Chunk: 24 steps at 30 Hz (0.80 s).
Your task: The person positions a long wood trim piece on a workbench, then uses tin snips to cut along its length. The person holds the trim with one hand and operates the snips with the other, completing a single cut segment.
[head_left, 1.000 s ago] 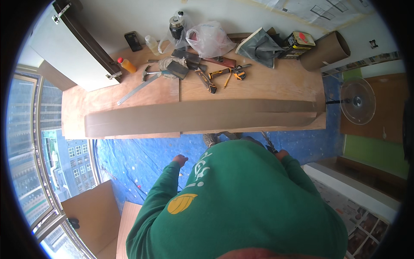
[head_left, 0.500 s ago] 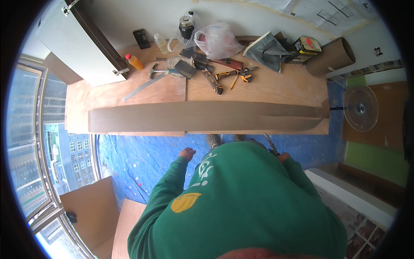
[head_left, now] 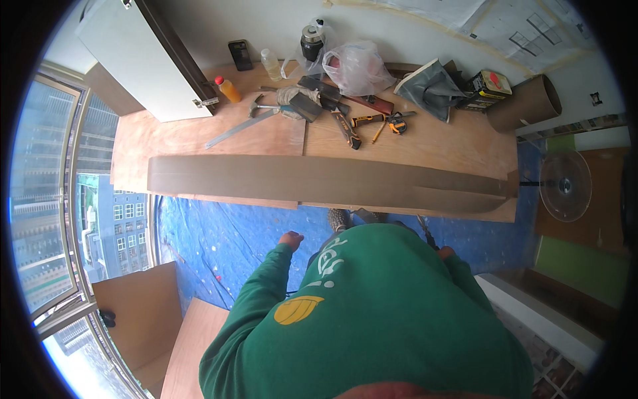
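My right hand (head_left: 445, 252), partly hidden by my sleeve, is closed on a slim tool with a dark handle and a pointed blade (head_left: 426, 233); its exact kind is too small to tell. The tool points toward the bench's near edge. My left hand (head_left: 291, 240) hangs above the blue sheet, fingers loosely bent and nothing visible in it. Ahead of both hands, a long brown strip of board or sheet (head_left: 319, 181) lies along the front of the plywood bench (head_left: 252, 138). Neither hand touches it.
A hammer (head_left: 258, 105), metal ruler (head_left: 239, 129), tape measure (head_left: 397, 124) and knife (head_left: 347, 130) lie behind the strip. Bottles, bags and a brown roll (head_left: 525, 105) line the wall. A round fan (head_left: 565, 185) stands right; a plywood panel (head_left: 193, 339) is at lower left.
My view has shifted, so the bench and its things sit farther right and slightly tilted. Both hands stay low in front of me, and the right one keeps hold of the tool.
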{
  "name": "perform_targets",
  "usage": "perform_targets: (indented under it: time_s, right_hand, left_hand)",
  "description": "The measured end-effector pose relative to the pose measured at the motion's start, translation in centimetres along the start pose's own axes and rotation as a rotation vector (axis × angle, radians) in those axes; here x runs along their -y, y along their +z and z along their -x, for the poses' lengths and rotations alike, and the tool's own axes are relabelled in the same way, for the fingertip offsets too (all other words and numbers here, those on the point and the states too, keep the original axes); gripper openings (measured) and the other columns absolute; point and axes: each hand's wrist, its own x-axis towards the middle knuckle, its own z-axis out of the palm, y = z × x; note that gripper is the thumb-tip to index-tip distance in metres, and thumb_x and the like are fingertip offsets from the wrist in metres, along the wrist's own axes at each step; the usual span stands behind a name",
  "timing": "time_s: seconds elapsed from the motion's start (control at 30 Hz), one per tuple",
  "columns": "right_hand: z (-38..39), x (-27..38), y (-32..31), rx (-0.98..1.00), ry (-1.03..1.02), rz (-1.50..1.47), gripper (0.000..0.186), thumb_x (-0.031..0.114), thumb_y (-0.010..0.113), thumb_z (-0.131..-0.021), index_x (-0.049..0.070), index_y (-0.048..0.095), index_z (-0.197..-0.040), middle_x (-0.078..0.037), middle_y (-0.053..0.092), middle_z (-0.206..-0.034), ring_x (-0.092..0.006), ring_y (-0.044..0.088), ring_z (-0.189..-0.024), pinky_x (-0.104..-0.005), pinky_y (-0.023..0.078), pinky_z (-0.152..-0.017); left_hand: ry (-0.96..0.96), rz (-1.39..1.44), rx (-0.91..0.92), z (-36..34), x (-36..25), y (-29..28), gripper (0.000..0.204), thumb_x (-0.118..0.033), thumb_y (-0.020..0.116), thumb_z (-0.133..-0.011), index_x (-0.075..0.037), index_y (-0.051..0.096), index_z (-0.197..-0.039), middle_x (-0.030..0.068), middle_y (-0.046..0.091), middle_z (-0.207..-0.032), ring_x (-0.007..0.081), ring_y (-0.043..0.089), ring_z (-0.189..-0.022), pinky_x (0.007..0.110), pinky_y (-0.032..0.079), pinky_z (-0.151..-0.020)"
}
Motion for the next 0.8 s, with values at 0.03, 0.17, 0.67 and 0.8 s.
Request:
perform_targets:
  time_s: [0.03,0.17,0.67,0.8]
  right_hand:
    - [-0.1,-0.1,0.2,0.003,0.0,0.011,0.064,0.054,0.063,-0.085,-0.008,0.073,-0.093,-0.034,0.069,-0.093,-0.0499,0.068,-0.093,-0.052,0.053,-0.082]
    - [-0.5,0.2,0.0,0.016,0.019,0.02,0.062,0.053,0.065,-0.083,-0.008,0.073,-0.093,-0.033,0.07,-0.094,-0.0492,0.068,-0.094,-0.0515,0.053,-0.082]
    - [1.1,2.0,-1.6,0.014,0.072,-0.014,0.06,0.048,0.077,-0.072,-0.007,0.074,-0.096,-0.03,0.072,-0.096,-0.0432,0.071,-0.094,-0.0464,0.055,-0.084]
    - [1.5,1.4,-1.6,0.057,0.09,-0.029,0.058,0.045,0.077,-0.072,-0.007,0.074,-0.095,-0.028,0.073,-0.092,-0.0405,0.072,-0.087,-0.0449,0.056,-0.08]
  left_hand:
    - [0.022,0.001,-0.004,0.0,-0.2,0.0,0.056,-0.047,0.065,-0.09,-0.004,0.069,-0.124,0.0191,0.067,-0.131,0.0378,0.06,-0.125,0.043,0.046,-0.108]
    - [0.12,-0.091,-0.005,0.1,-1.2,-0.4,0.055,-0.048,0.064,-0.091,-0.005,0.07,-0.125,0.019,0.066,-0.132,0.0376,0.059,-0.126,0.043,0.046,-0.108]
    - [0.196,-0.045,-0.271,0.0,0.4,1.2,0.029,-0.013,0.078,-0.071,-0.01,0.064,-0.096,0.0119,0.068,-0.093,0.0392,0.066,-0.098,0.052,0.056,-0.08]
    - [-0.018,0.058,-0.012,0.5,0.0,0.6,0.054,-0.047,0.067,-0.089,-0.003,0.071,-0.121,0.0204,0.067,-0.129,0.0377,0.061,-0.124,0.044,0.047,-0.106]
